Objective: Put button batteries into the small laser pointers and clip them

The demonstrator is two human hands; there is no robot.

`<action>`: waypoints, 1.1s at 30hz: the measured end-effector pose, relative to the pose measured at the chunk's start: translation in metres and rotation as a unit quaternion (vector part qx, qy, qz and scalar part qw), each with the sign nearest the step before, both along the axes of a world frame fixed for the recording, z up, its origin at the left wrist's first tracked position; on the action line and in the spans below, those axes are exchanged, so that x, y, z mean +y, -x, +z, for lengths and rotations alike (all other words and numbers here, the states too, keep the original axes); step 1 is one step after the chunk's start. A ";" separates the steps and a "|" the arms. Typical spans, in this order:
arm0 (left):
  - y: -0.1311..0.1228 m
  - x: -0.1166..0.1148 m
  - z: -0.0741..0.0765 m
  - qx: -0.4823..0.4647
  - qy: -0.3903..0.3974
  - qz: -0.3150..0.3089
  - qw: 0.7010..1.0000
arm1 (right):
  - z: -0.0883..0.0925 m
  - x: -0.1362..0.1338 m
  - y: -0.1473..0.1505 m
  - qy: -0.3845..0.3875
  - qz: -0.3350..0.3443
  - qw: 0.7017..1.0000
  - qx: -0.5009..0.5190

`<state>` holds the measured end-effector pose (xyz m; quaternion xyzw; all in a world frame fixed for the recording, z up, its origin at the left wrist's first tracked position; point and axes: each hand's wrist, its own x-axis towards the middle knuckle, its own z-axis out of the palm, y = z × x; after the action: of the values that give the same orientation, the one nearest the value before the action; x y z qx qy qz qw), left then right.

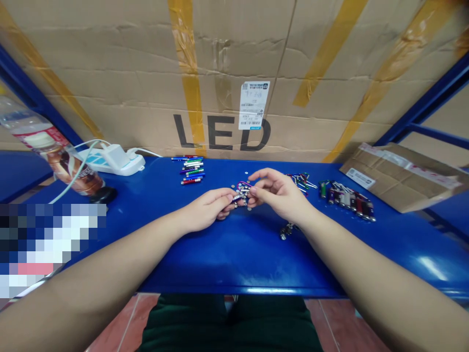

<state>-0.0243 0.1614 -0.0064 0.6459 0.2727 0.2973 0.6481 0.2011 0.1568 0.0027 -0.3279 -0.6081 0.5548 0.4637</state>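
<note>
My left hand (pixel 208 208) is closed, thumb and fingers pinching a small metallic flashlight tube (pixel 238 197) with a dark end. My right hand (pixel 282 193) meets it from the other side, thumb and index finger pinched at a purple carabiner (pixel 243 184). Whether the carabiner is joined to the tube I cannot tell. Around the fingertips lie several small silver discs (pixel 246 173) like button cells, partly hidden by the hands. Under my right wrist sits a small cluster of black and silver parts (pixel 285 231).
Coloured metal tubes (pixel 192 168) lie stacked at the back left. Right of my hand are loose carabiners (pixel 304 182) and a row of small flashlights (pixel 346 199). A carton (pixel 403 171), a power strip (pixel 120 164) and a bottle (pixel 69 164) flank the blue table (pixel 234 266); a large box (pixel 146 98) stands behind.
</note>
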 end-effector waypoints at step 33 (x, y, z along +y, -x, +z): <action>0.008 0.001 0.010 0.178 -0.238 -0.007 0.955 | 0.016 -0.014 -0.005 -0.079 -0.008 0.982 -0.168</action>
<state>-0.0320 0.1620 0.0040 0.8261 0.3000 0.2291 0.4184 0.2062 0.1424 0.0183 -0.3835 -0.7169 0.4381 0.3834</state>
